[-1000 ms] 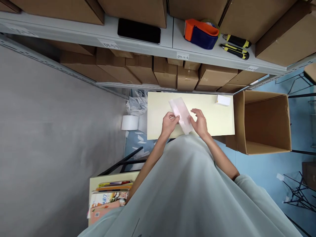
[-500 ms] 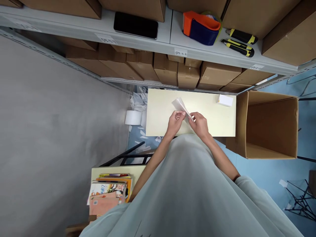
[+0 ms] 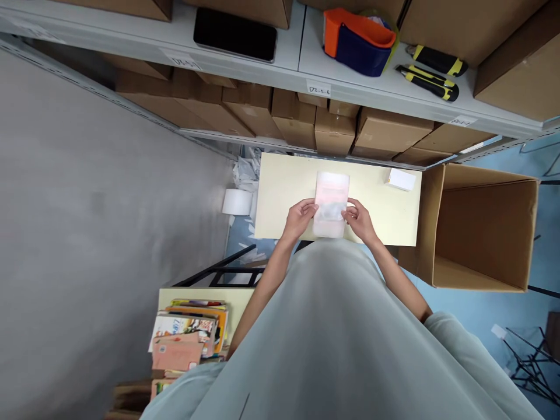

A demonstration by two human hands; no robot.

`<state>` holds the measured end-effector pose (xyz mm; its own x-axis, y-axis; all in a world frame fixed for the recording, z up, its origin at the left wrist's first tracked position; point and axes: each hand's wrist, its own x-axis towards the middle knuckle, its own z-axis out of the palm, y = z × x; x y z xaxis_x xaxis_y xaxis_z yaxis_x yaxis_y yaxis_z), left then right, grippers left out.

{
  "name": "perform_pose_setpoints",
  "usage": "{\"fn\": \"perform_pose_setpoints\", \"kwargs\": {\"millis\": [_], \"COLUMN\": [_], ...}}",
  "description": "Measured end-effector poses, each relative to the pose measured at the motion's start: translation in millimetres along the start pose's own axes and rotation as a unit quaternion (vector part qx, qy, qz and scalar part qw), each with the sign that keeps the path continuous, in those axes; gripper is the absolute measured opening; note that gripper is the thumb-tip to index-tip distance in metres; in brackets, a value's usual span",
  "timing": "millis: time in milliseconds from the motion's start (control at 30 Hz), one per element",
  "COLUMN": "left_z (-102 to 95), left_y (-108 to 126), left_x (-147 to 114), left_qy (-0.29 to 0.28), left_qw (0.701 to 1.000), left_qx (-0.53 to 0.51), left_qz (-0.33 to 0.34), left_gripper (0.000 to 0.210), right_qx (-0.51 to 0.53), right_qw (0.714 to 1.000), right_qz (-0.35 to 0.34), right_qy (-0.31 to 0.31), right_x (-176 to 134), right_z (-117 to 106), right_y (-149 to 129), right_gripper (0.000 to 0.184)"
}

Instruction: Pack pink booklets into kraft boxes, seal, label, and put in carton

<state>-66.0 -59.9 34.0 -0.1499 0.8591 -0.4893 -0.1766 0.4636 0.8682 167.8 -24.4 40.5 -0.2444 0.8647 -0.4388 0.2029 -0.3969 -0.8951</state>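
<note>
Between my hands is a flat, pale pinkish-white translucent pouch, its broad face turned up toward me over the cream tabletop. My left hand pinches its left edge with thumb and fingers. On the opposite edge, my right hand has a similar pinch, a little below the pouch's middle. A greyish patch shows across the lower half of the pouch; what it is I cannot tell. A small white box lies on the tabletop's far right, apart from both hands.
A large open cardboard box stands right of the table. Overhead, a grey shelf bears a phone, an orange-and-blue tape dispenser and utility knives. A white roll is at left; magazines are stacked lower left.
The pouch was edge-on and slanted, held with my hands close together. Now it lies flat to view, and my hands have spread apart to its two sides.
</note>
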Motion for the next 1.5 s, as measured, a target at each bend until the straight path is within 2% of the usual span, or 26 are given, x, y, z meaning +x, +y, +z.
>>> {"fn": "perform_pose_setpoints", "kwargs": {"millis": [100,200,333,433,700,800,900,1067,1167,1267,1400,1500], "left_z": [-5.6,-19.3,-50.3,-80.0,-170.3,-198.1,-216.7,-225.7,-225.1,-225.3,-225.2,-221.9], "left_y": [-3.4,-5.6,-10.0,-17.5,-44.0,-49.1,-53.7,-66.3,-75.3,-82.1,-84.7,-82.0], "left_x": [1.2,0.3,2.3,11.0,67.7,95.2,123.8,165.9,180.5,187.3,190.8,192.2], "left_qy": [0.009,0.023,0.044,0.062,0.148,0.146,0.126,0.124,0.118,0.093,0.049,0.034], "left_qw": [1.000,1.000,0.999,0.998,0.988,0.987,0.987,0.982,0.974,0.960,0.928,0.910], "left_qx": [-0.003,-0.006,-0.008,-0.013,0.011,0.046,0.087,0.142,0.190,0.264,0.362,0.408], "left_qz": [0.011,0.015,-0.002,-0.024,-0.044,-0.039,-0.040,-0.031,-0.026,0.006,0.073,0.062], "left_gripper": [0.050,0.051,0.054,0.056,0.052,0.053,0.050,0.042,0.050,0.062,0.069,0.073], "right_qx": [-0.023,-0.039,-0.066,-0.085,-0.093,-0.124,-0.158,-0.233,-0.305,-0.380,-0.439,-0.463], "right_qw": [0.999,0.998,0.996,0.993,0.992,0.990,0.986,0.972,0.952,0.923,0.894,0.880], "right_qz": [-0.006,-0.008,-0.010,-0.007,0.006,0.014,0.026,0.026,-0.004,-0.020,0.008,0.034], "right_qy": [-0.021,-0.044,-0.067,-0.077,-0.090,-0.072,-0.048,-0.019,-0.022,-0.052,-0.086,-0.099], "right_x": [7.7,18.1,35.7,54.4,133.4,164.8,191.2,215.3,220.1,225.2,233.6,236.0], "right_z": [4.7,13.9,37.3,65.6,166.0,193.0,210.7,229.7,236.9,242.1,247.7,251.3], "right_y": [-0.8,-3.9,-8.8,-7.4,25.9,40.0,52.9,67.1,67.4,63.6,56.5,48.5], "right_gripper": [0.073,0.079,0.076,0.073,0.075,0.075,0.073,0.076,0.084,0.083,0.086,0.087]}}
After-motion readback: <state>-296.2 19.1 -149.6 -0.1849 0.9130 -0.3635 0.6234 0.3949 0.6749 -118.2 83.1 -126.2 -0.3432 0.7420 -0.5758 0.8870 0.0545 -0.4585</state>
